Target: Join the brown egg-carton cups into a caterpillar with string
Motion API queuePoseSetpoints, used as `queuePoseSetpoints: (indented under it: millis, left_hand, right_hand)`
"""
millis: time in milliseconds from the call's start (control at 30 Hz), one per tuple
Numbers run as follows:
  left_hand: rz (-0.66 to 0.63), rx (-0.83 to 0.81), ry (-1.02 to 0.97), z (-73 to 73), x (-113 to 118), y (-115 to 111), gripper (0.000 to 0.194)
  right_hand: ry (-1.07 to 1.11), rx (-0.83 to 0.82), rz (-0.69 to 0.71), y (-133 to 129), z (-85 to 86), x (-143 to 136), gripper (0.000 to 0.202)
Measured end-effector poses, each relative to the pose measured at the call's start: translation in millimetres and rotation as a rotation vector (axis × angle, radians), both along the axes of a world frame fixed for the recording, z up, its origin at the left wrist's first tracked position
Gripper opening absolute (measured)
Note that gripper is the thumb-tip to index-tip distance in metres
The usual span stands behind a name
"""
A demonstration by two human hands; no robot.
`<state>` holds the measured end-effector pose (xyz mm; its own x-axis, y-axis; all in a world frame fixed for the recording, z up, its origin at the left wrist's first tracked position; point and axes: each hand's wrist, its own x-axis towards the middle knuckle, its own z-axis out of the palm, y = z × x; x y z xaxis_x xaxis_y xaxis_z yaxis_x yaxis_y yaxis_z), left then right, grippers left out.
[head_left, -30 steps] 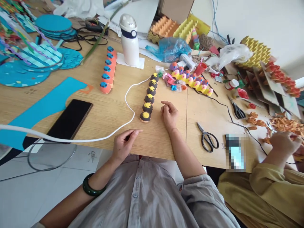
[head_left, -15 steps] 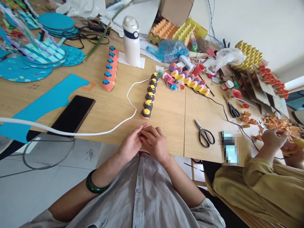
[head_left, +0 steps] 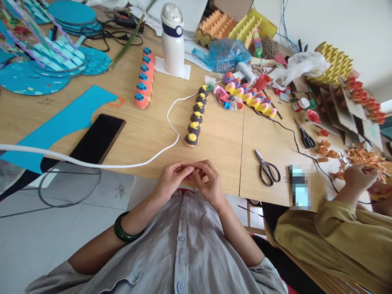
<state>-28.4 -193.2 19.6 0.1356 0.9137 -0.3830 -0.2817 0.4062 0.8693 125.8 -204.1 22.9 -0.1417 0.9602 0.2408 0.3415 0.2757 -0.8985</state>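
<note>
My left hand [head_left: 173, 178] and my right hand [head_left: 208, 179] meet at the table's near edge, just above my lap. Fingertips of both are pinched together, and whatever lies between them is hidden or too small to make out. Beyond them stands a row of black painted egg-carton cups [head_left: 196, 117] topped with yellow, apart from my fingers. Farther to the left is an orange row of cups [head_left: 143, 79] with blue tops. A white cable [head_left: 153, 157] runs across the table to the left of my hands.
To the left lie a phone [head_left: 98, 139] and a blue cut sheet [head_left: 65, 122]. A white bottle [head_left: 173, 45] stands at the back. Black-handled scissors [head_left: 268, 168] lie to the right. A co-worker's hand [head_left: 359, 177] works beside orange scraps [head_left: 364, 159]. Yellow-pink cups [head_left: 251, 98] sit behind.
My fingers have shifted from loosely overlapping to pinched tip to tip, thumbs now on top. The view has tilted slightly; the things on the table appear to stay put.
</note>
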Motion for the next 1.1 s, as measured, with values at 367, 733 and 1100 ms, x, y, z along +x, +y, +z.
queuePoseSetpoints:
  millis: [367,733,1100]
  left_hand:
    - [-0.141,0.066,0.11,8.1,-7,5,0.046]
    - [-0.078,-0.001,0.051,12.5,-6,5,0.046]
    - [-0.175,0.125,0.172,4.3,-11,2,0.039]
  right_hand:
    - [0.075,-0.066,-0.055,1,0.6,2,0.01]
    - [0.026,-0.064,-0.049,0,1.5,2,0.012]
    - [-0.026,-0.004,-0.043,-3,-4.6,4,0.013]
